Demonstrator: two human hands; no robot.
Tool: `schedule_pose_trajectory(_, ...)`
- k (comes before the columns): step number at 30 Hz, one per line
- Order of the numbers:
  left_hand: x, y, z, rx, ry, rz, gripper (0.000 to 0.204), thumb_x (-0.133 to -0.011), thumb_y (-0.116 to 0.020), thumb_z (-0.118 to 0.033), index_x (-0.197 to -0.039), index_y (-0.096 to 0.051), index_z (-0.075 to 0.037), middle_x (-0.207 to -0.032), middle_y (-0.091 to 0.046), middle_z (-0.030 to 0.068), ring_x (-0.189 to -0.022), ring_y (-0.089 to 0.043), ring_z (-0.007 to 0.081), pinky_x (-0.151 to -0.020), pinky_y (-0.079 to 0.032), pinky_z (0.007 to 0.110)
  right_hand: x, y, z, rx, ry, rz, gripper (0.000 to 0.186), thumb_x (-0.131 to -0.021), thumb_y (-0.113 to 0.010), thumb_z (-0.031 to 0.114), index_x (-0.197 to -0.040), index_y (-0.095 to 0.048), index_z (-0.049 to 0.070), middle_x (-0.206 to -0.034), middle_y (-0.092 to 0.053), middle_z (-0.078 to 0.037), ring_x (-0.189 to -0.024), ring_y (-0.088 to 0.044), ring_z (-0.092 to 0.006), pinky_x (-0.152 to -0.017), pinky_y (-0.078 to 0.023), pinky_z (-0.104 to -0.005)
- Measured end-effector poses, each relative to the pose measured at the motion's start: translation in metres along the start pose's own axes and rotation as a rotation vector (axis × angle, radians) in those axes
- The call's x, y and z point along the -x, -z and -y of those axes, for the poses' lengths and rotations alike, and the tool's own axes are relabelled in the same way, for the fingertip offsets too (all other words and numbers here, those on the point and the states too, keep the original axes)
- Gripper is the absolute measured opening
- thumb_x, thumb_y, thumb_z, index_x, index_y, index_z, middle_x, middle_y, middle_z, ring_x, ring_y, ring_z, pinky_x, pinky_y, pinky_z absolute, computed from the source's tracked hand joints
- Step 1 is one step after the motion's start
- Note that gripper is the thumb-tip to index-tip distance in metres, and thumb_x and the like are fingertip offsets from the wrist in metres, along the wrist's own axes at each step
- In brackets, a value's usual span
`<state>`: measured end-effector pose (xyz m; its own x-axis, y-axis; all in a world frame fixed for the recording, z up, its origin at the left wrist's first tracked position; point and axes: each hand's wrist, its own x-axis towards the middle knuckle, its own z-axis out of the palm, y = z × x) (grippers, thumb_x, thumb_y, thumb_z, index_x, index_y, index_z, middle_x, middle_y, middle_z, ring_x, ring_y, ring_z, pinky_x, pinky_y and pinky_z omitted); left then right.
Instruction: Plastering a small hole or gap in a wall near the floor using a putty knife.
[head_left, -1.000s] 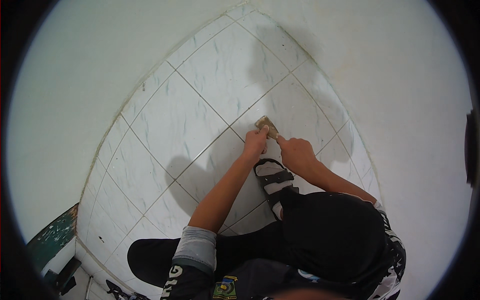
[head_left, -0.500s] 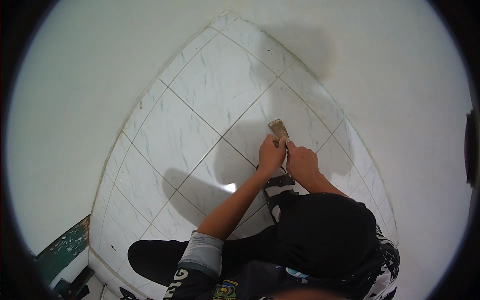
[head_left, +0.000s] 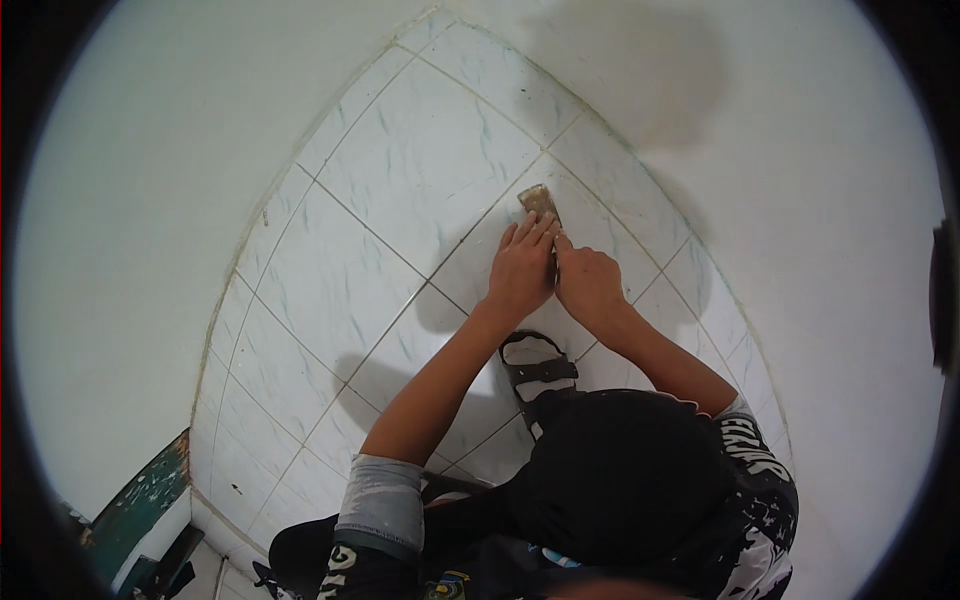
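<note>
Scraper, flat brownish metal blade (head_left: 538, 200): lies against the white marble-veined floor tiles (head_left: 420, 160), on a grout line near the corner where two pale walls (head_left: 130, 200) meet. Left hand (head_left: 522, 268) presses flat over its handle, fingers extended; right hand (head_left: 588, 285), grip closed around the handle (mostly hidden), touches the left. Black strapped sandal (head_left: 540, 370) sits just behind both wrists.
</note>
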<state>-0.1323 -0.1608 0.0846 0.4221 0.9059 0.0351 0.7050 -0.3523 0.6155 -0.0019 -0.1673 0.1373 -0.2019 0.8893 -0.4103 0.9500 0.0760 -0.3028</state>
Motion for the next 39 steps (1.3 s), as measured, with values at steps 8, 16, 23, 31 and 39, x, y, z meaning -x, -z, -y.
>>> schedule_pose_trajectory(8, -0.045, 0.001, 0.009, -0.037, 0.060, -0.057, 0.056, -0.080, -0.063, -0.013, -0.132, -0.049, -0.002, -0.142, -0.047, 0.0136, -0.135, -0.039, 0.0318, -0.110, -0.031, 0.048, -0.049, 0.003, -0.018, 0.022, 0.084, -0.133, 0.039, -0.079, -0.060, 0.009, -0.117, -0.053, -0.002, -0.074, -0.066, -0.019, -0.068, -0.067, -0.0337, -0.060, -0.054, -0.0434)
schedule_pose_trajectory(16, -0.074, 0.012, 0.029, -0.081, 0.113, -0.061, 0.058, -0.082, -0.061, -0.013, -0.136, -0.045, 0.001, -0.143, -0.045, 0.0169, -0.136, -0.037, 0.0318, -0.110, -0.031, 0.043, -0.085, 0.017, -0.016, -0.107, 0.214, -0.249, 0.015, -0.085, -0.052, 0.010, -0.091, -0.058, -0.003, -0.075, -0.065, -0.019, -0.070, -0.066, -0.0337, -0.059, -0.052, -0.0452)
schedule_pose_trajectory(23, -0.068, 0.019, 0.039, -0.009, 0.114, -0.060, 0.059, -0.081, -0.062, -0.011, -0.137, -0.044, 0.001, -0.143, -0.044, 0.0180, -0.136, -0.038, 0.0339, -0.108, -0.035, 0.042, -0.089, 0.017, 0.000, -0.125, 0.198, -0.189, 0.017, -0.086, -0.047, 0.009, -0.090, -0.059, -0.002, -0.078, -0.066, -0.019, -0.072, -0.066, -0.0338, -0.063, -0.052, -0.0459)
schedule_pose_trajectory(31, -0.085, 0.033, 0.057, -0.123, 0.134, -0.039, 0.063, -0.079, -0.065, -0.016, -0.137, -0.044, 0.000, -0.143, -0.044, 0.0187, -0.135, -0.039, 0.0338, -0.104, -0.038, 0.042, -0.121, 0.024, 0.003, -0.130, 0.154, -0.153, 0.021, -0.085, -0.050, 0.009, -0.100, -0.058, -0.002, -0.078, -0.067, -0.019, -0.074, -0.066, -0.0353, -0.066, -0.052, -0.0457)
schedule_pose_trajectory(39, -0.046, 0.044, 0.035, -0.207, 0.195, 0.022, 0.064, -0.079, -0.066, -0.019, -0.137, -0.044, -0.001, -0.143, -0.045, 0.0167, -0.136, -0.040, 0.0296, -0.106, -0.035, 0.047, -0.082, 0.022, 0.020, -0.094, 0.243, -0.181, 0.028, -0.081, -0.056, 0.006, -0.107, -0.056, -0.003, -0.075, -0.066, -0.019, -0.071, -0.067, -0.0334, -0.061, -0.053, -0.0438)
